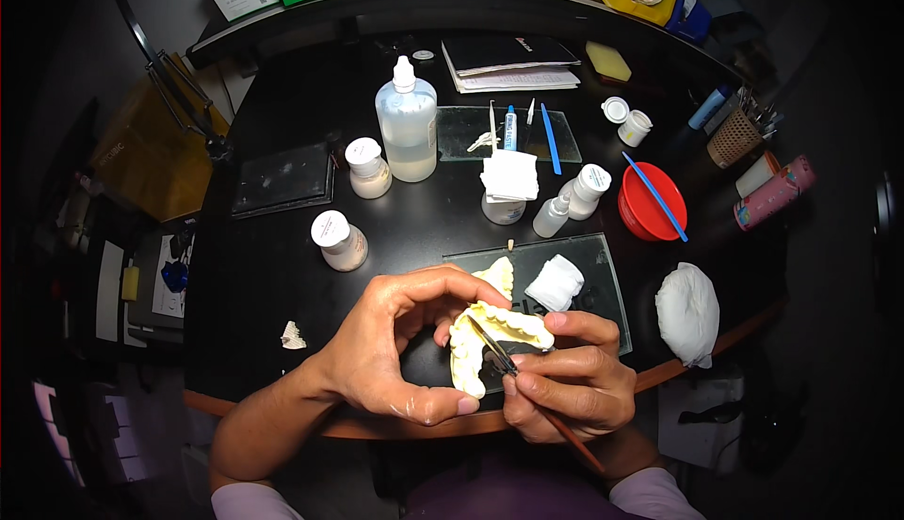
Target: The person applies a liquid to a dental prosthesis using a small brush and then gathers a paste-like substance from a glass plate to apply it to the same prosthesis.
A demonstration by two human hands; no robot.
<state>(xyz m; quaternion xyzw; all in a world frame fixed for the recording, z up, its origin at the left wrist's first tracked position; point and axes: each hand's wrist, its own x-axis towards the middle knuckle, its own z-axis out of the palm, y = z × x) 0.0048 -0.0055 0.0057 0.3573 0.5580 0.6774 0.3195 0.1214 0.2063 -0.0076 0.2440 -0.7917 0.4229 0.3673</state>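
Observation:
My left hand [377, 332] grips a pale yellow, horseshoe-shaped dental cast [464, 355] between its thumb and curled fingers. In my right hand [584, 379] is a slim brush [573, 440] with a reddish-brown handle, pinched like a pen. Its dark tip reaches the inner side of the cast's arch, near the front. Some right fingers also touch the cast's right end. Behind the cast, a second pale yellow cast piece [500, 276] and a folded white tissue [554, 282] lie on a glass slab [607, 275]. A tiny tooth-like piece [510, 244] rests at the slab's far edge.
Beyond my hands stand lidded powder jars [341, 242], a large squeeze bottle [407, 129] and a small dropper bottle [551, 217]. To the right are a red bowl [645, 217] with a blue stick across it and a white wrapped bundle [687, 313]. A plaster fragment [293, 336] lies left.

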